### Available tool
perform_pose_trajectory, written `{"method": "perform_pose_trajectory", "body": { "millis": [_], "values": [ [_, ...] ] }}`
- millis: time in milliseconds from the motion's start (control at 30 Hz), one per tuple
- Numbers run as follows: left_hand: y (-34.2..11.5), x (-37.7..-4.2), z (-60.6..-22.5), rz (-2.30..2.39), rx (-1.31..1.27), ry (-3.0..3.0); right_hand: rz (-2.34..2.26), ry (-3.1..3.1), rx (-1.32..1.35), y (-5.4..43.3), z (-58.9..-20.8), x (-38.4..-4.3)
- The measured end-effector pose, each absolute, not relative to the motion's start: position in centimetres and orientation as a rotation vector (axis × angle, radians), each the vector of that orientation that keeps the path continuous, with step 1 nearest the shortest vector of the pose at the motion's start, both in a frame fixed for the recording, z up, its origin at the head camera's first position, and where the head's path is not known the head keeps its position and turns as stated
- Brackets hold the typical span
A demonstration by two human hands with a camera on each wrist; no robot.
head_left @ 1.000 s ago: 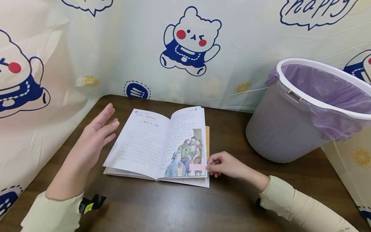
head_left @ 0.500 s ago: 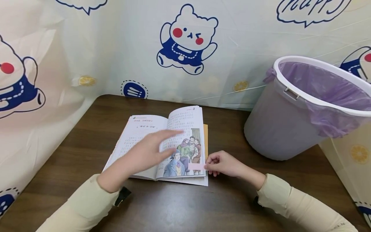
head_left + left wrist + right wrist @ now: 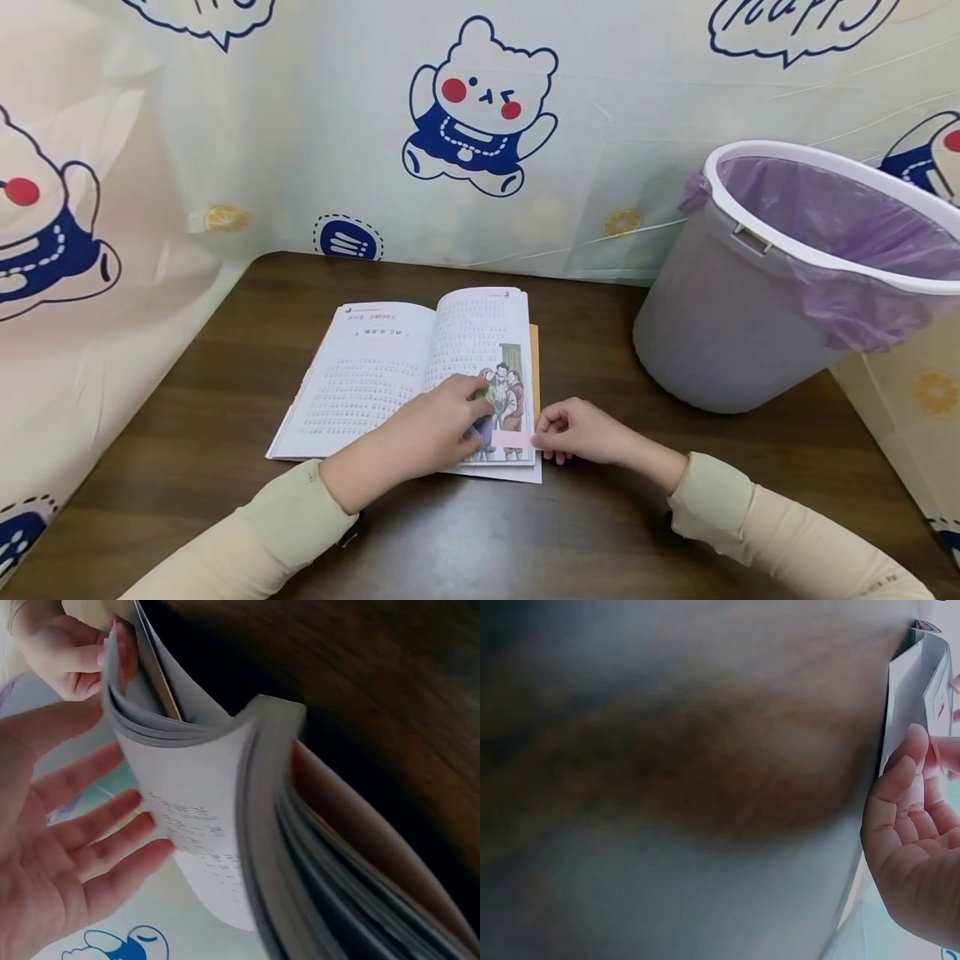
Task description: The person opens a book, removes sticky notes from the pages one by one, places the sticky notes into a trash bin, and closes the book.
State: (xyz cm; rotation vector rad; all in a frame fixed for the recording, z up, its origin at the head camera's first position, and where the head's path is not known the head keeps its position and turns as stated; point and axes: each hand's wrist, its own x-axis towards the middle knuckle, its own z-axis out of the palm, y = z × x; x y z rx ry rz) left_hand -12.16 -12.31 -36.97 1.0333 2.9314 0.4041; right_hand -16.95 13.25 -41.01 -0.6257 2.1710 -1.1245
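Observation:
An open book (image 3: pixel 360 375) with printed text lies on the dark wooden table, an illustration of several figures on its right page. A pink paper strip (image 3: pixel 512 439) overlaps that page near its lower right corner. My right hand (image 3: pixel 581 429) pinches the strip's outer end between thumb and fingers at the page edge. Over the right page reaches my left hand (image 3: pixel 438 421), its fingertips at the picture beside the strip. In the left wrist view, the left hand's fingers (image 3: pixel 112 817) are spread along the raised page and hold nothing between them.
A grey bin (image 3: pixel 720 308) with a purple liner stands at the right of the table (image 3: pixel 480 542). Behind it all hangs a pale cloth (image 3: pixel 315 108) printed with cartoon bears. An orange-yellow edge (image 3: pixel 535 358) shows beneath the book's right pages.
My left hand has swung from the book's left side across to the right page. The left page, raised before, now lies flatter. My right hand stays on the pink strip.

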Motion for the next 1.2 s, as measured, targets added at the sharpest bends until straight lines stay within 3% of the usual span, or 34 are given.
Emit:
{"method": "perform_pose_trajectory", "body": {
  "millis": [1200],
  "values": [
    [-12.4, -12.0, -37.2, 0.400, 0.836, 2.714, -1.077, 2.320, -0.693, 14.6, -40.6, -15.7]
  ]
}}
